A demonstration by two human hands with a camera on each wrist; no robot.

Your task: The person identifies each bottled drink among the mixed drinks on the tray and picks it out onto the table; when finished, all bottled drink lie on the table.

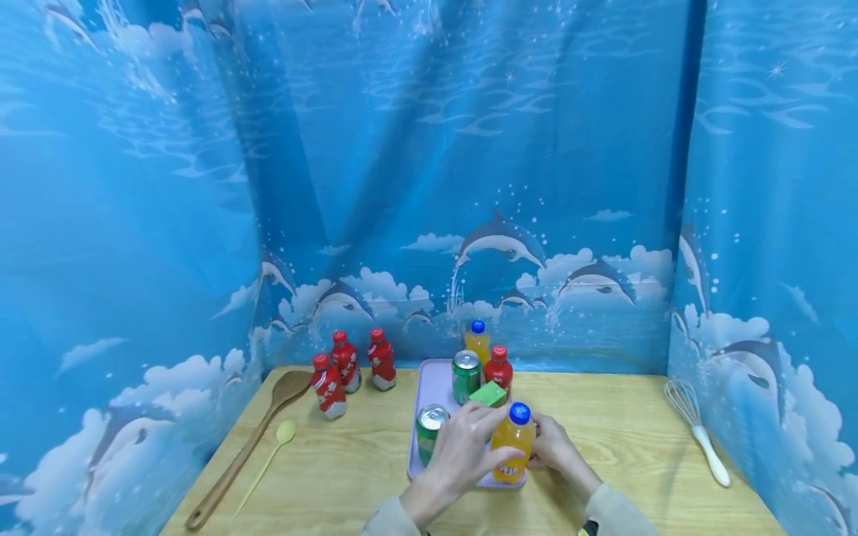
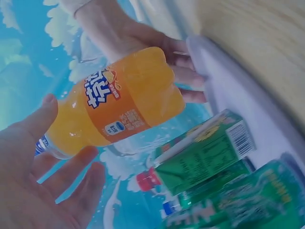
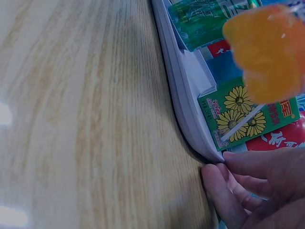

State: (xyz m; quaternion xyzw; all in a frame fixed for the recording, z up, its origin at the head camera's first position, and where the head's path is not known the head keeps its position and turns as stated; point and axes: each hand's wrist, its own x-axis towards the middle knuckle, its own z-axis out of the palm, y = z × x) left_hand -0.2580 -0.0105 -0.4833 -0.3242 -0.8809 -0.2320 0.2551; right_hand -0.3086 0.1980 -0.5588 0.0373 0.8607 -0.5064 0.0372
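My left hand (image 1: 461, 444) grips a bottle of orange soda (image 2: 121, 102) with a blue cap, thumb on one side and fingers on the other, near its neck. The bottle is raised over the near right part of a pale purple tray (image 1: 434, 376). Behind it, my right hand (image 3: 259, 183) pinches the tray's rim at a corner between thumb and fingers. Beside that corner, a green drink carton (image 3: 238, 117) with yellow flowers stands on the tray. Two green soda cans, one the near can (image 1: 429, 428), stand farther left on it, partly hidden by my left hand.
At the tray's far end are a red bottle (image 1: 498, 366) and another orange soda bottle (image 1: 477, 342). Several red-and-white bottles (image 1: 345, 361) stand left of the tray. A wooden spoon (image 1: 248, 447) and yellow spoon (image 1: 271, 454) lie at left, a whisk (image 1: 700, 435) at right.
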